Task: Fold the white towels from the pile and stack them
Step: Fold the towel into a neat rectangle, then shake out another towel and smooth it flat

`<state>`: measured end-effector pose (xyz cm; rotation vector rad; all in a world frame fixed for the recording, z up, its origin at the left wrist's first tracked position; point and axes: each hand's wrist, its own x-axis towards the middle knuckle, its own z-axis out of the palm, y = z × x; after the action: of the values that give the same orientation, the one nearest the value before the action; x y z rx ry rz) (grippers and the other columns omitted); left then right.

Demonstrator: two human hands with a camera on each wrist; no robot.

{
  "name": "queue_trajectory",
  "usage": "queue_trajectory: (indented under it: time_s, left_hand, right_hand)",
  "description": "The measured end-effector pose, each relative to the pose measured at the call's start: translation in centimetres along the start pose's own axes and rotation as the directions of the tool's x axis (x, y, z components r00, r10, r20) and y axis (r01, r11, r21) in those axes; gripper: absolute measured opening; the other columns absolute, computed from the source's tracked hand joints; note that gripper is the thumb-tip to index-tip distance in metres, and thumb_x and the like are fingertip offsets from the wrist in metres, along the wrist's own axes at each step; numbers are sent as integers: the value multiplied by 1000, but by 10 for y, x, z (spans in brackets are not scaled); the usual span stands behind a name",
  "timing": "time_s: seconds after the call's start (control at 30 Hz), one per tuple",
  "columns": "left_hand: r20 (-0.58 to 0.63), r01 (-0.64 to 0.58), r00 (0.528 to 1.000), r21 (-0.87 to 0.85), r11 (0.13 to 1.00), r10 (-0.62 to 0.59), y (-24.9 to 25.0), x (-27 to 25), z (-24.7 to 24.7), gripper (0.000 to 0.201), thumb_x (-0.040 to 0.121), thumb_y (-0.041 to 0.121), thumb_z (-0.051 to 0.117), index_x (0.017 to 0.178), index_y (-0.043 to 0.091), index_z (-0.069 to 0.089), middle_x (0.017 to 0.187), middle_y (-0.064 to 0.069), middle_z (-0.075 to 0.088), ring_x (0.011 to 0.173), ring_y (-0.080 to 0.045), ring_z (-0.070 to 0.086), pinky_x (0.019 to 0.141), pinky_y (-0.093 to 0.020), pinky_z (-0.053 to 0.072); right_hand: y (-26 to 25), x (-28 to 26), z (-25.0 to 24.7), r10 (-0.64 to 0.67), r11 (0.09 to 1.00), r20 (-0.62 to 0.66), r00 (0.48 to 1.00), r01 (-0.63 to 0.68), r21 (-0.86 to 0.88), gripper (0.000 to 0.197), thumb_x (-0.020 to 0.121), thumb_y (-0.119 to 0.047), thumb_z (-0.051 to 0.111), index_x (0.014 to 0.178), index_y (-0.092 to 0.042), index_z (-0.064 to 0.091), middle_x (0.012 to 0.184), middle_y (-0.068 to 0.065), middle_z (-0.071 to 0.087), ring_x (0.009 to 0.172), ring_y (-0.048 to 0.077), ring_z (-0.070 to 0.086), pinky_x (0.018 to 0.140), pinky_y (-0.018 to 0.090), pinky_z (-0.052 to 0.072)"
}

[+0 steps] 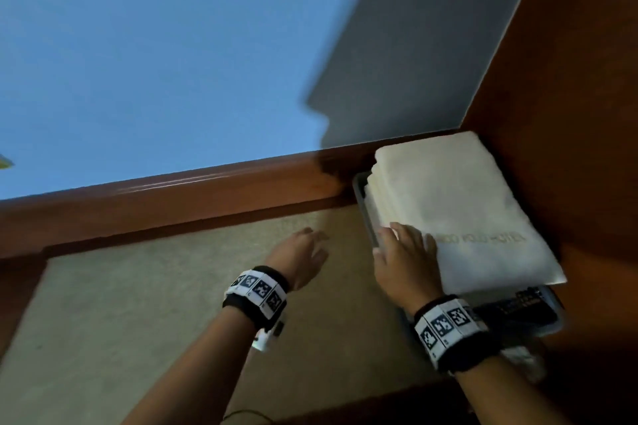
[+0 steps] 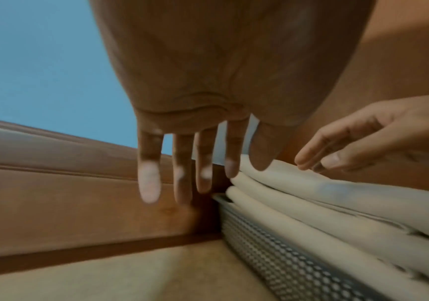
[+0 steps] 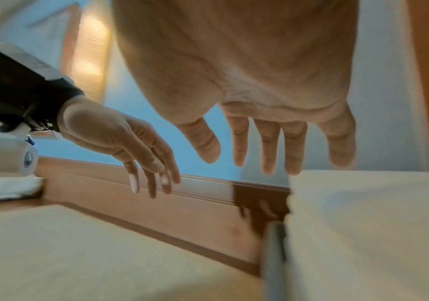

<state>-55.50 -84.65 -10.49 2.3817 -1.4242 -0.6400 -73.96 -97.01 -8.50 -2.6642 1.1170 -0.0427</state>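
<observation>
Head view: my right hand [image 1: 404, 259] lies flat, fingers straight, on the near left edge of the towel stack [image 1: 459, 210], which sits in a grey tray [image 1: 360, 197] tucked into the corner of the wooden frame [image 1: 172, 197]. My left hand [image 1: 300, 255] hovers spread over the beige surface [image 1: 138, 304] beside it, holding nothing.

Left wrist view: the left fingers [image 2: 149, 183] hang straight and apart, just beside the rounded folds of the stack [image 2: 337, 205], above the tray's perforated wall [image 2: 285, 260]. The right fingertips rest on the top towel.

Right wrist view: the right fingers [image 3: 267, 146] are spread over the top towel [image 3: 362, 213]; contact is blurred here.

As I judge it, the stack stands well above the tray rim and overhangs it at the front, so a sideways drag from my right hand could skew the top towel or slide it off.
</observation>
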Motion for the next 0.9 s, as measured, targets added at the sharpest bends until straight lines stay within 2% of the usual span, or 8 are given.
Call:
queue_trajectory:
  time_s: [0.1,0.17,0.23,0.37,0.5,0.63,0.77,0.9]
  left_hand:
    - [-38,171,985,3,985,-171,-65,-62,-22,38,106,42,47,141,29,54,133,0,63,114,-20,62,95,-37,52]
    - [-42,289,957,9,957,-288,-108,-105,-36,39,106,42,46,141,28,54,133,-1,64,117,-21,61,96,-37,51]
    - [-27,409,912,-6,913,-409,-153,-151,-50,40,106,43,46,141,27,54,134,-2,64,119,-22,60,98,-37,50]
    - [-37,605,792,-86,792,-609,-235,-246,-83,42,105,45,47,143,26,53,133,-4,64,118,-25,61,98,-39,49]
    - [-74,695,700,-154,702,-710,-314,-338,-112,41,106,44,46,142,26,53,134,-6,62,119,-27,60,97,-40,49]
    - [-110,746,619,-227,626,-777,-401,-415,-132,39,102,47,48,136,29,58,129,-3,66,113,-25,64,97,-45,52]
    - [-148,771,578,-224,596,-803,-497,-475,-155,39,104,45,47,138,29,56,131,1,65,119,-23,62,100,-43,50]
    - [-161,791,561,-186,584,-812,-584,-520,-172,38,104,41,49,139,28,55,135,-1,62,122,-24,60,101,-43,48]
  right_hand:
    - [-84,6,19,-189,978,124,974,176,107,41,101,-37,41,140,-25,48,144,-1,47,131,22,43,109,43,37]
    - [-141,9,35,-305,951,230,924,283,123,40,101,-35,41,140,-25,47,144,0,47,131,22,44,108,44,39]
    - [-201,8,48,-416,908,307,856,409,89,42,99,-32,41,140,-26,47,144,0,49,130,24,46,107,44,40]
    - [-322,-7,68,-569,802,405,715,592,82,44,98,-33,43,141,-27,48,144,-1,51,129,24,50,105,42,43]
    - [-445,-30,92,-685,687,433,585,717,117,40,98,-36,43,136,-28,54,139,0,56,124,24,56,100,42,47]
    - [-571,-51,126,-748,606,427,507,786,127,36,98,-40,44,128,-28,59,129,0,63,115,25,61,89,38,49]
    - [-697,-71,173,-780,557,428,456,817,146,22,98,-37,47,110,-25,61,111,-1,66,104,24,64,76,34,46]
    - [-808,-91,218,-739,548,533,411,827,123,23,99,-33,51,116,-24,63,118,1,65,108,25,63,76,31,40]
